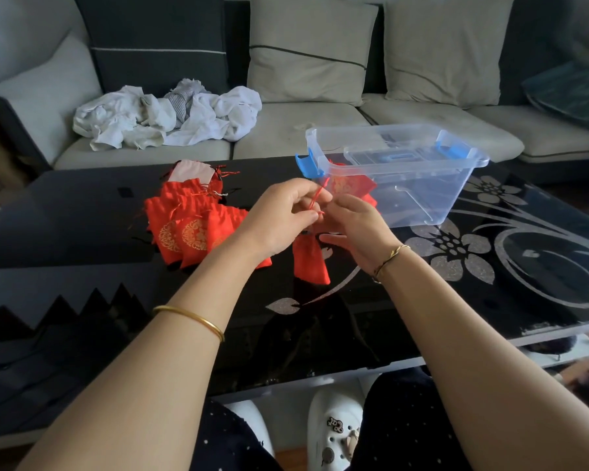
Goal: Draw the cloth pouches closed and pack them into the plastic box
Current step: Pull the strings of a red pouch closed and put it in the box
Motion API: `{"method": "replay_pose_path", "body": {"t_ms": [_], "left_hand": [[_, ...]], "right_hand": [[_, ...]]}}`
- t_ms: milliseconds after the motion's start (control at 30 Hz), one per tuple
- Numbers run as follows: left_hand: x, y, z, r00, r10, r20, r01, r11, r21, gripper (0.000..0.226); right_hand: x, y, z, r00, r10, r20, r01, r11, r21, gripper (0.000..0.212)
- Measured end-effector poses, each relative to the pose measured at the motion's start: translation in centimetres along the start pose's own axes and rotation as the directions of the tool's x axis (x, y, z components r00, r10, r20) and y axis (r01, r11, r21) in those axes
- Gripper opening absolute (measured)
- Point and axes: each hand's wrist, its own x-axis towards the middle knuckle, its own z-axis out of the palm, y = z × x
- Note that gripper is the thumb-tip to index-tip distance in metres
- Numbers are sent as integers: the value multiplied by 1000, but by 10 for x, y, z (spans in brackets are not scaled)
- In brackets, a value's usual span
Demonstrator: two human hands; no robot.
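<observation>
A red cloth pouch [310, 261] hangs by its red drawstring [315, 200] above the black table. My left hand [281, 220] pinches the string near its top, and my right hand [357, 226] pinches it from the other side, just right of the left. Several more red pouches with gold emblems [191, 229] lie in a pile to the left of my hands. The clear plastic box [419, 192] with blue latches stands open behind and to the right, with at least one red pouch [349, 186] inside near its left wall.
The black glass table [490, 266] has a silver flower pattern on its right side. A sofa with cushions and a heap of white cloth [164, 113] runs behind the table. My knees and white shoes show under the table's near edge.
</observation>
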Motion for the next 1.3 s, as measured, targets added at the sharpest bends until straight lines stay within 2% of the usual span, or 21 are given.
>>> {"method": "replay_pose_path", "body": {"t_ms": [100, 167, 333, 433, 533, 600, 733, 800, 900, 933, 1000, 1033, 1100, 1200, 1300], "left_hand": [[-1, -1, 1, 994, 104, -34, -93, 966, 240, 31], [-2, 0, 1, 985, 156, -67, -127, 939, 321, 31], [-3, 3, 3, 943, 283, -173, -206, 908, 366, 35], [-3, 0, 3, 937, 276, -212, -210, 935, 287, 36], [0, -5, 4, 944, 184, -274, -147, 977, 152, 31], [1, -9, 4, 945, 117, -305, -92, 991, 94, 23], [2, -19, 5, 942, 32, -335, 7, 994, 112, 12], [3, -27, 4, 938, -25, -347, 85, 983, 160, 17], [3, -33, 1, 930, -144, -338, 234, 942, 241, 28], [4, -30, 1, 914, -230, -334, 298, 939, 169, 30], [6, -19, 1, 843, -468, -266, 424, 882, -207, 27], [7, -14, 1, 803, -564, -193, 452, 787, -421, 26], [7, -7, 0, 775, -627, -77, 406, 588, -700, 28], [4, -6, -2, 806, -592, -6, 272, 379, -884, 31], [5, -9, -2, 825, -564, -9, 220, 336, -916, 29]], "right_hand": [[-3, 1, 2, 996, 24, 81, -28, 999, 43, 22], [-4, 0, 3, 990, 57, 131, -72, 990, 118, 24], [-9, -2, 0, 942, 110, 318, -187, 957, 223, 18], [-9, -1, -3, 926, 102, 363, -211, 938, 276, 21], [-8, -2, -1, 970, 87, 225, -154, 941, 301, 25], [-8, -2, 0, 992, 74, 102, -97, 962, 253, 26], [-6, -2, 0, 998, 50, -41, -45, 992, 114, 29], [-5, -3, -1, 993, 78, -85, -61, 981, 182, 25], [-4, -4, -3, 982, 165, -89, -114, 904, 412, 27], [-4, -4, -3, 979, 192, -63, -134, 851, 507, 29], [-4, -3, -4, 972, 236, 10, -182, 721, 669, 35], [-4, -3, -4, 967, 252, 45, -204, 649, 733, 37], [-3, -1, -6, 958, 271, 99, -227, 497, 838, 37], [-2, 4, -9, 947, 295, 123, -228, 351, 908, 40], [-4, 5, -10, 934, 342, 105, -226, 337, 914, 41]]}}
